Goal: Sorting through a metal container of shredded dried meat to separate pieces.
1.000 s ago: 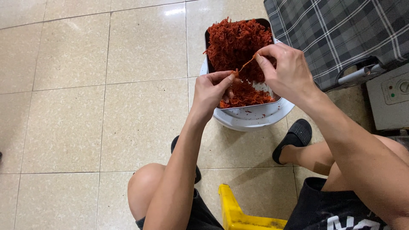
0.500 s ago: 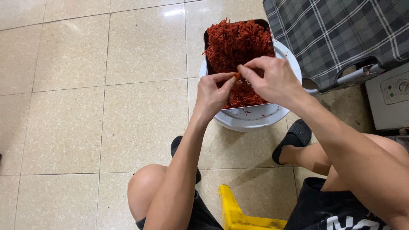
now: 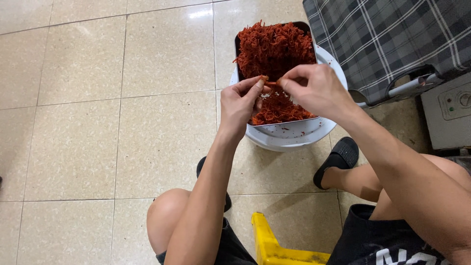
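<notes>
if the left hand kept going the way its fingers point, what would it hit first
Probably the right hand's fingertips: the left hand points right toward them, pinching the same red shred. Depth is unclear.

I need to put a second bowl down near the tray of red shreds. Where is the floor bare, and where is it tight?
Bare tiled floor spreads left of the white basin and the left hand, up to the frame's edge. Right is crowded: plaid cloth, a grey appliance, a black slipper. Knees and a yellow stool fill the near side.

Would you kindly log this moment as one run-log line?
left hand: pinching red shred | right hand: pinching same shred | below: tray of red shreds on white basin
</notes>
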